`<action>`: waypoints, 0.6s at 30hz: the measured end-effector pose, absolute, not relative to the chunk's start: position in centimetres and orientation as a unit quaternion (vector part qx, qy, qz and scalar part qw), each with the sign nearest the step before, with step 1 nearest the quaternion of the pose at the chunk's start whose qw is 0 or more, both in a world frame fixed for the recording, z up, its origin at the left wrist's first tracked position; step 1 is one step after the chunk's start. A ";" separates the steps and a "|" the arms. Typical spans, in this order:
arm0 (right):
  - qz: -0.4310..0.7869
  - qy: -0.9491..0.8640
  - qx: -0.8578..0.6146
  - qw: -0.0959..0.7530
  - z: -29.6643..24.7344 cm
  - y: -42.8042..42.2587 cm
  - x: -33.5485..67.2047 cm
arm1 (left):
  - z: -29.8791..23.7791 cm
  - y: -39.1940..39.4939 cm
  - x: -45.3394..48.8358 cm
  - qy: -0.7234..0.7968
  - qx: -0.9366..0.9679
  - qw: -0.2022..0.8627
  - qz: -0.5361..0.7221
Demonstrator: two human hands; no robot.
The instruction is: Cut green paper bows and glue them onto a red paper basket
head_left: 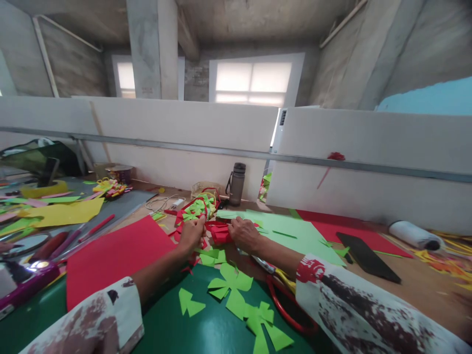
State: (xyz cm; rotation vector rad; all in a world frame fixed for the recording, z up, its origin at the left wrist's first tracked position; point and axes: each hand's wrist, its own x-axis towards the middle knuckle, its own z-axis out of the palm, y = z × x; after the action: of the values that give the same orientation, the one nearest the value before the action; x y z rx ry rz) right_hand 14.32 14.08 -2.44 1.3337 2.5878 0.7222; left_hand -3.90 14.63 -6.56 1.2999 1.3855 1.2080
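Over the middle of the table, my left hand (192, 236) is closed, its thumb and fingertips together; what it pinches is too small to make out. My right hand (245, 235) is closed on the edge of a folded red paper piece (220, 234), which lies between the two hands. Just behind them is a pile of green and red paper cut-outs (199, 209). Green paper flower shapes (231, 284) lie in front on a dark green surface (165, 314). Scissors with red handles (291, 314) sit beneath my right forearm, partly covered by it.
A red paper sheet (118, 260) lies left, pale green sheets (295, 236) right. A dark phone-like slab (368, 258) rests further right. At the back stands a grey water bottle (237, 184) by the white partition (177, 164). Coloured paper and a yellow tape roll (44, 189) occupy the far left.
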 end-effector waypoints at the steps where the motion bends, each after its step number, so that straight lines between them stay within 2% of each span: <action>1: 0.245 0.859 0.444 0.071 -2.3 14.0 14.3 | -6.3 14.3 -3.8 0.558 0.501 0.457 0.479; 7: 0.274 0.849 0.448 0.057 -0.5 12.5 14.9 | -4.7 11.7 -2.5 0.542 0.390 0.593 0.450; 13: 0.337 0.834 0.437 0.010 2.1 8.5 15.9 | -2.1 8.0 -1.2 0.401 0.354 0.708 0.461; 18: 0.397 0.838 0.370 -0.058 2.3 3.7 16.2 | -0.7 4.4 -0.3 0.311 0.345 0.757 0.459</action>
State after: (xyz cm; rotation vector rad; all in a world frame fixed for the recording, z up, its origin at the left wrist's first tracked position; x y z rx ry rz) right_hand 16.22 3.74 2.26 1.2068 2.7343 1.2971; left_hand -0.32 4.36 -0.72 0.7513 0.6787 0.9998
